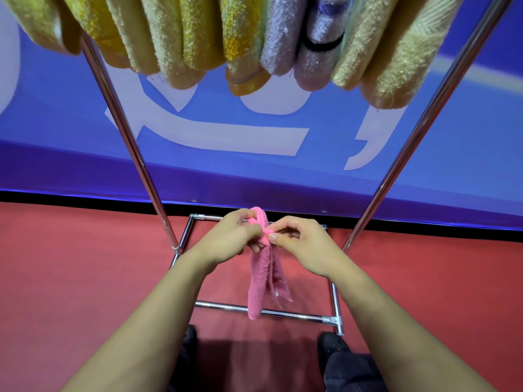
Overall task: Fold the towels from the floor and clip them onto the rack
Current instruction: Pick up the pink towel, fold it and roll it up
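Both hands, left (229, 239) and right (305, 244), grip pinching pink towel (261, 273) above rack (283, 312) base.

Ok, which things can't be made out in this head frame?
- Clips and top bar of the rack: cut off by the upper edge above the hung towels.
- Pink towel top fold: hidden by the left hand and right hand.
- Shoes: partly behind the forearms.

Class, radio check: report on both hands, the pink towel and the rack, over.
Left hand and right hand both pinch pink towel at its top. Towel hangs bunched, not yet clipped. Rack already holds hanging towels overhead. Nothing in the way.
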